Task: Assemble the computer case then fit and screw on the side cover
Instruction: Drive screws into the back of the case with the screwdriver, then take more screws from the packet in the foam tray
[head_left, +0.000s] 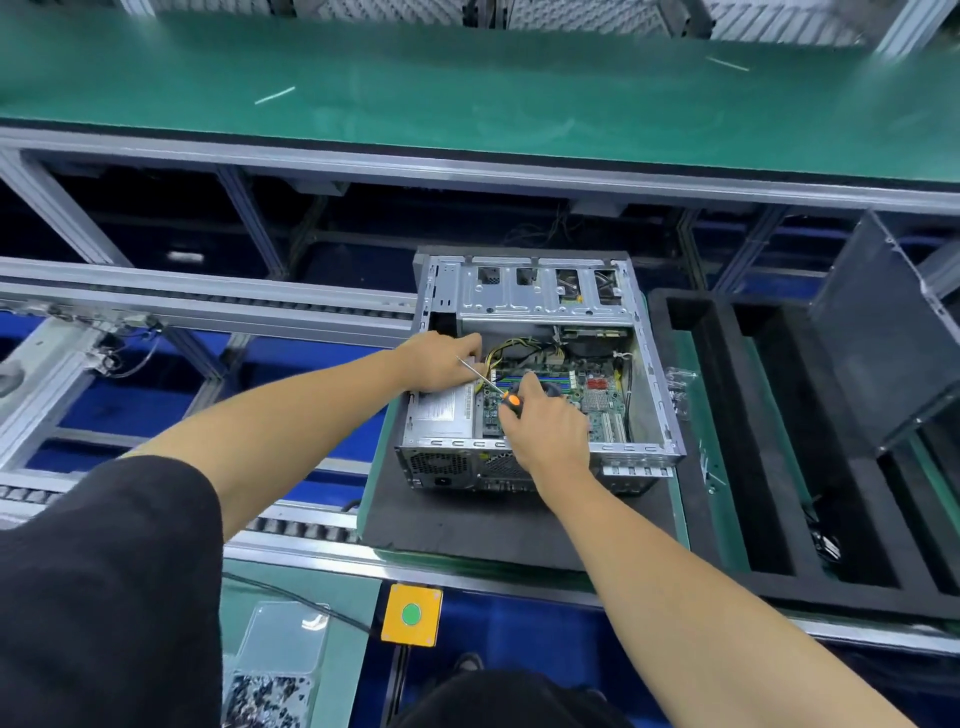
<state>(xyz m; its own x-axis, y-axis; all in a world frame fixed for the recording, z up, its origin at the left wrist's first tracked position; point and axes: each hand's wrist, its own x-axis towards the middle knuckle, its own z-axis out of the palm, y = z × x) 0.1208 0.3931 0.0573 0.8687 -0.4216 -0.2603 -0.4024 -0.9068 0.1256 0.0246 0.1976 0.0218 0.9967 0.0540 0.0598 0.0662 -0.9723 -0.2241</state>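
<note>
An open computer case (658, 374) lies on its side on a black mat (467, 525), its motherboard and cables showing. My right hand (545, 426) grips an orange-and-black screwdriver (511, 401) whose thin shaft points up and left over the case. My left hand (441, 361) rests inside the case above the silver power supply (441, 413), its fingertips curled near the yellow cables; what they touch is hidden. The dark side cover (883, 332) stands tilted in a black foam rack at the right.
The black foam rack (711, 415) with long slots fills the right side. A small bag of screws (678, 389) lies beside the case. A yellow box with a green button (411, 614) and a clear parts tray (280, 665) sit nearby. A green conveyor belt (467, 88) runs behind.
</note>
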